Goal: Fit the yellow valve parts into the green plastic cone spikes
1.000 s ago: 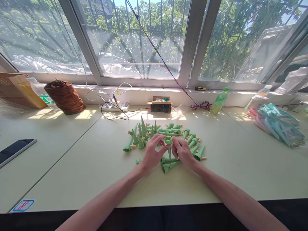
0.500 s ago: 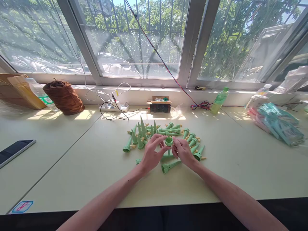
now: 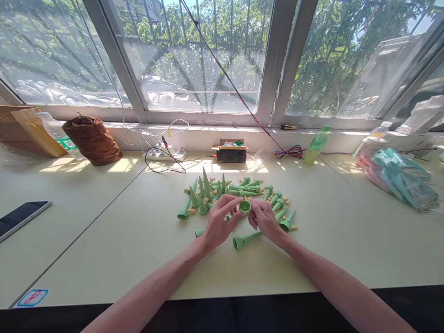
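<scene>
Thumb and forefinger of the left hand (image 3: 220,216) are bending into a narrow gap and are holding the left side of a green spike (image 3: 244,206). The right hand (image 3: 265,217) is pinching its right side with nearly closed fingers; whether a small tan peg is also sitting between them, I cannot tell. The spike is sitting between both hands, above the near middle of the pile, its round mouth facing the viewer and its point hidden.

It is looking like thin, hollow plastic: probably light, stiff, a little slick on the smooth taper and not very fragile. The wider collar is offering the surest hold, with the fingertips on opposite sides.

Counting, one spike is being held, and one near spike (image 3: 239,243) is lying alongside the right hand. Another spike end (image 3: 199,232) is poking out left of the left wrist. About six upright spikes (image 3: 206,185) are pointing upward on the left, and about five spikes are fanning out on the right (image 3: 287,225). Far ones are overlapping too much for a sure total, as are the tan pegs (image 3: 192,211). Beyond, one phone (image 3: 24,217), one brown bag (image 3: 92,141) and three bottles (image 3: 316,148) are resting around the table.
</scene>
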Demonstrator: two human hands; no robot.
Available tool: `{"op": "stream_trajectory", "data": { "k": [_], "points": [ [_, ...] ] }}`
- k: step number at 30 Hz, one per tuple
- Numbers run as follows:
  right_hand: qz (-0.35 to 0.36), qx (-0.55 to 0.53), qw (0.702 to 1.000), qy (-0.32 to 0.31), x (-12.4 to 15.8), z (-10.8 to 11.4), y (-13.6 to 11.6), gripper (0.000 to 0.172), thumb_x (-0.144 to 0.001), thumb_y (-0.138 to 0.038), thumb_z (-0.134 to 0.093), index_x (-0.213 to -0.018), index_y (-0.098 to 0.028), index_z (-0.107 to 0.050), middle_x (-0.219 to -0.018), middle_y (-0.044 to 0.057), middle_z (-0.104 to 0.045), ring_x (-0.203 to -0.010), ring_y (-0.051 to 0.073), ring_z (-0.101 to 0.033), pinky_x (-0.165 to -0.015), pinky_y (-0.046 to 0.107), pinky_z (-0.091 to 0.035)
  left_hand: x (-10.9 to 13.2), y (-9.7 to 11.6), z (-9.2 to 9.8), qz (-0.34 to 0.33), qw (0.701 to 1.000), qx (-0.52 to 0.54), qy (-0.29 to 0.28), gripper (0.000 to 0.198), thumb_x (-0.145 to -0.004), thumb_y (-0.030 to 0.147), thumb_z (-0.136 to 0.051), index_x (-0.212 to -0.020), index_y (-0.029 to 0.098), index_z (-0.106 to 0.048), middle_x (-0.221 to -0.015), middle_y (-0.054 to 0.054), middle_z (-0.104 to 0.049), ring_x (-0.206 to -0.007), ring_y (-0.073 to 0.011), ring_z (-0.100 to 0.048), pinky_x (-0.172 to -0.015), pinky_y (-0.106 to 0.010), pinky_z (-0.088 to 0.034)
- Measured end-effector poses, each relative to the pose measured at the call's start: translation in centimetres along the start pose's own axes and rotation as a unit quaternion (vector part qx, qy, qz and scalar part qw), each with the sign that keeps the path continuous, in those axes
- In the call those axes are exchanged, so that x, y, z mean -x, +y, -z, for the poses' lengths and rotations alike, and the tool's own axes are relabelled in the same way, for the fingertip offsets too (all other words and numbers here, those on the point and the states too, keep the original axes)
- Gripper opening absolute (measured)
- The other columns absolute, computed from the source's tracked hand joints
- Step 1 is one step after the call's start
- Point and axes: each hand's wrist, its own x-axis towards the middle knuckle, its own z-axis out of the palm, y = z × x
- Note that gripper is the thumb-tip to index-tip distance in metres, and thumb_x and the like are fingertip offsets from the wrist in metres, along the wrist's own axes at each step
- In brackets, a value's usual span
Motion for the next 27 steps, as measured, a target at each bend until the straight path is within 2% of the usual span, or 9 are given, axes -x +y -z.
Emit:
{"op": "stream_trajectory", "data": {
  "k": [9,14,17,18,20,22,27],
  "points": [
    [0.021,0.033,0.999,0.018,0.0,0.0,0.5,0.061,-0.098,-0.057,-0.042,-0.048,-0.022,-0.037,-0.035,-0.005,-0.038,-0.032,0.008,-0.033,-0.036,0.024,-0.027,0.0,0.0,0.0,0.013,1.000,0.005,-0.012,0.033,-0.090,0.012,-0.061,-0.120,0.025,-0.062,-0.099,-0.005,-0.058,-0.074,-0.0100,-0.058,-0.066,-0.023,-0.053],
    [0.046,0.053,0.997,0.040,-0.1,0.1,0.7,0.053,-0.099,-0.055,-0.041,-0.058,-0.022,-0.040,-0.041,-0.006,-0.039,-0.035,0.008,-0.034,-0.037,0.024,-0.027,0.0,0.3,-0.4,0.100,0.994,0.021,-0.024,0.027,-0.092,0.020,-0.058,-0.119,0.022,-0.057,-0.103,-0.006,-0.059,-0.078,-0.0115,-0.059,-0.068,-0.024,-0.053],
    [0.065,0.086,0.993,0.050,-0.2,0.4,0.8,0.049,-0.101,-0.052,-0.038,-0.063,-0.022,-0.040,-0.046,-0.005,-0.041,-0.038,0.009,-0.035,-0.040,0.023,-0.028,-0.2,0.6,-0.5,0.188,0.980,0.061,-0.008,0.015,-0.095,0.030,-0.055,-0.105,0.019,-0.057,-0.095,-0.005,-0.060,-0.079,-0.0129,-0.060,-0.067,-0.024,-0.052],
    [0.072,0.100,0.991,0.050,-0.2,0.5,0.9,0.048,-0.101,-0.051,-0.038,-0.064,-0.022,-0.040,-0.047,-0.005,-0.042,-0.039,0.009,-0.035,-0.041,0.023,-0.029,-0.3,0.6,-0.4,0.217,0.973,0.075,-0.005,0.017,-0.097,0.034,-0.051,-0.097,0.018,-0.057,-0.089,-0.003,-0.060,-0.076,-0.0125,-0.059,-0.066,-0.024,-0.051],
    [0.088,0.130,0.987,0.041,-0.2,0.7,1.2,0.047,-0.102,-0.050,-0.037,-0.064,-0.022,-0.038,-0.049,-0.005,-0.042,-0.041,0.009,-0.035,-0.042,0.023,-0.029,-0.4,0.6,-0.3,0.265,0.959,0.097,-0.011,0.034,-0.100,0.042,-0.042,-0.081,0.016,-0.056,-0.076,-0.001,-0.057,-0.065,-0.0113,-0.055,-0.061,-0.023,-0.046],
    [0.103,0.158,0.982,0.022,-0.2,0.8,1.5,0.046,-0.102,-0.049,-0.036,-0.065,-0.022,-0.037,-0.051,-0.005,-0.041,-0.043,0.009,-0.036,-0.043,0.023,-0.028,-0.5,0.6,-0.2,0.294,0.949,0.112,-0.029,0.046,-0.100,0.048,-0.036,-0.073,0.016,-0.054,-0.066,0.000,-0.051,-0.058,-0.0107,-0.049,-0.057,-0.024,-0.042],
    [0.095,0.163,0.982,-0.011,-0.1,0.7,2.0,0.046,-0.101,-0.052,-0.036,-0.066,-0.023,-0.034,-0.054,-0.005,-0.041,-0.046,0.010,-0.037,-0.044,0.023,-0.029,-0.5,0.6,-0.1,0.313,0.938,0.139,-0.051,0.046,-0.096,0.054,-0.045,-0.067,0.017,-0.046,-0.063,0.002,-0.039,-0.059,-0.0111,-0.041,-0.054,-0.023,-0.041]
  ]
}}
